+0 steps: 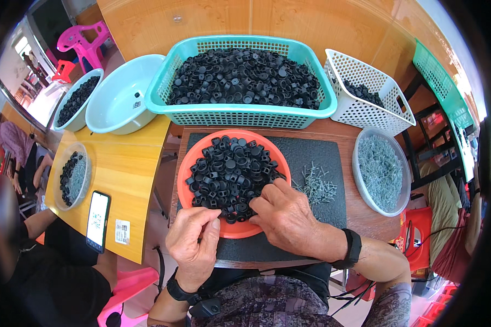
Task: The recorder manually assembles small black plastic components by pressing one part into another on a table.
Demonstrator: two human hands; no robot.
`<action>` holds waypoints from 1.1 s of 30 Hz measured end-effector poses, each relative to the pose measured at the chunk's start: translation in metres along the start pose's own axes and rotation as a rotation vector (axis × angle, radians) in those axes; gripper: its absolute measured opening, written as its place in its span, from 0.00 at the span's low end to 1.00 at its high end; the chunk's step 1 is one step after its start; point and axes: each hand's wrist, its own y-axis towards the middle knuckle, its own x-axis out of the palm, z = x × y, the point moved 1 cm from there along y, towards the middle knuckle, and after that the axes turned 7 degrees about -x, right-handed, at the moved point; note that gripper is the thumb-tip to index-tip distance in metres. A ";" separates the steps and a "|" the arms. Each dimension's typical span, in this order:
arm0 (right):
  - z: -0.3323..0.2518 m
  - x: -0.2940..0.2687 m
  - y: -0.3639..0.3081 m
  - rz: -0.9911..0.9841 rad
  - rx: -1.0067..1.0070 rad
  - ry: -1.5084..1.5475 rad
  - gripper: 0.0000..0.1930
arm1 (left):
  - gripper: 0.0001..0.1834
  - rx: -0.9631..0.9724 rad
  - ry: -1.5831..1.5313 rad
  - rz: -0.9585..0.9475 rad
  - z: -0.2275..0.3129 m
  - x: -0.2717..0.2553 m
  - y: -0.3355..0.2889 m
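An orange-red bowl (233, 232) full of small black plastic parts (230, 163) stands right in front of me on a dark mat (319, 152). My left hand (192, 240) is at the bowl's near left rim, its thumb and forefinger pinched together. Whatever is between those fingertips is too small to make out. Over the near right side of the bowl, my right hand (289, 218) has its fingers curled down at the black parts, and what they hold is hidden. A small loose pile of silvery screws (316, 185) lies on the mat beyond my right hand.
Behind the bowl stands a turquoise basket (240, 115) of black parts; a white basket (365, 115) is to its right. A clear tub (381, 174) of screws sits far right. Left are pale blue basins (120, 98), another tub (76, 177) and a phone (98, 220). A person sits at left.
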 end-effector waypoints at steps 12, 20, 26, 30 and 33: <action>0.000 0.005 0.015 -0.001 -0.092 -0.014 0.10 | 0.05 0.048 0.020 -0.034 0.007 0.004 0.007; 0.000 0.005 0.009 0.074 -0.087 0.046 0.08 | 0.06 0.064 -0.009 -0.023 0.006 0.007 0.004; -0.018 -0.028 -0.014 0.240 -0.011 0.250 0.13 | 0.13 -0.465 -0.608 -0.278 0.029 0.016 -0.013; -0.024 -0.037 -0.036 0.295 0.135 0.411 0.16 | 0.16 -0.628 -0.829 -0.434 0.035 0.034 -0.016; -0.022 -0.033 -0.053 0.323 0.208 0.415 0.16 | 0.13 -0.681 -0.928 -0.501 0.027 0.045 -0.018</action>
